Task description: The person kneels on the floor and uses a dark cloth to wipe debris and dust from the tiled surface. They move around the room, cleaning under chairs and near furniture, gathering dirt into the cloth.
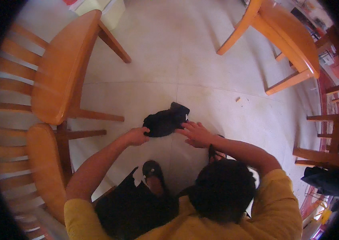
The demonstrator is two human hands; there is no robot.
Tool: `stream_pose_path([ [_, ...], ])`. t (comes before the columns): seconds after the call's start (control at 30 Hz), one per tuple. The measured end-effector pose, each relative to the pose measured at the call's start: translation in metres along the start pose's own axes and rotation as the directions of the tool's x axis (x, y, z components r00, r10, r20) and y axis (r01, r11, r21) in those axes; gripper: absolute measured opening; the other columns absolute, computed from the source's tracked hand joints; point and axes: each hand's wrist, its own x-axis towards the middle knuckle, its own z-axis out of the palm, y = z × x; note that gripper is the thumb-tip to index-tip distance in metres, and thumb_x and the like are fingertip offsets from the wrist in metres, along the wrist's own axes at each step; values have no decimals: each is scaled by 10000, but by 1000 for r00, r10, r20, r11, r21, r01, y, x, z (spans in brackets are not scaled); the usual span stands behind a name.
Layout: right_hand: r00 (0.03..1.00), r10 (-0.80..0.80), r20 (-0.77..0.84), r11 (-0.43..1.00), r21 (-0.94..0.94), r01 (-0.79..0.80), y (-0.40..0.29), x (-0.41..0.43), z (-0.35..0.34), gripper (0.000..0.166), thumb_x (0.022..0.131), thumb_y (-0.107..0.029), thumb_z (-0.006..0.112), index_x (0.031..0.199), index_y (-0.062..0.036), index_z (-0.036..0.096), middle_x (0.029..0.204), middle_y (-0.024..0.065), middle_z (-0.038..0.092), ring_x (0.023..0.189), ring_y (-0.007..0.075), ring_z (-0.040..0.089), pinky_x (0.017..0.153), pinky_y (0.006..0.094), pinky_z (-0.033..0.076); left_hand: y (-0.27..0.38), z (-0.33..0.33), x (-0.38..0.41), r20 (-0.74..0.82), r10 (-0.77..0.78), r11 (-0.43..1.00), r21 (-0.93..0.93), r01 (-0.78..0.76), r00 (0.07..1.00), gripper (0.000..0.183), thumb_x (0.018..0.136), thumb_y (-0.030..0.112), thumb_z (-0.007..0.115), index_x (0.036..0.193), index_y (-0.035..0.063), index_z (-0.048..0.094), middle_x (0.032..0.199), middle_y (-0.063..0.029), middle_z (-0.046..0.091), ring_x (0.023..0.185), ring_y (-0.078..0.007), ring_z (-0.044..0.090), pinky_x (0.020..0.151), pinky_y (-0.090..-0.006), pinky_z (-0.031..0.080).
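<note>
A small piece of black cloth [164,123], perhaps a garment, is bunched up in front of me. Its upper right end is folded, and a small white spot like a tag shows at the right edge. My left hand [138,136] pinches the cloth's left end between thumb and fingers. At the right edge, my right hand [198,134] has its fingers spread, the fingertips touching or just over the cloth. Whether the cloth rests on the pale floor [145,72] or hangs just above it, I cannot tell.
Wooden chairs stand on the left [64,66], with a second chair [43,153] nearer me, and another chair [289,33] at upper right. A pale yellow container [109,13] is at the top. Small crumbs [238,99] lie on the floor. My sandalled foot [153,177] is below the cloth.
</note>
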Motion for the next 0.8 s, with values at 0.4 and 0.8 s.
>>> stream_pose_path([
  [0.4,730,68,-680,981,-89,-175,82,65,81,277,832,-258,554,1097,-259,634,1321,79,484,1207,345,447,903,543,400,83,109,117,-497,-110,934,-347,-82,861,722,813,209,609,1445,75,285,1445,-210,363,1311,-337,388,1080,-384,310],
  [0.8,169,666,-726,728,586,-355,187,-156,-24,301,842,-205,641,1093,-41,607,1040,149,579,968,328,566,810,386,486,163,130,192,-558,59,629,-623,-465,828,510,898,154,491,1395,114,382,1310,-130,510,1082,-254,572,825,-335,499],
])
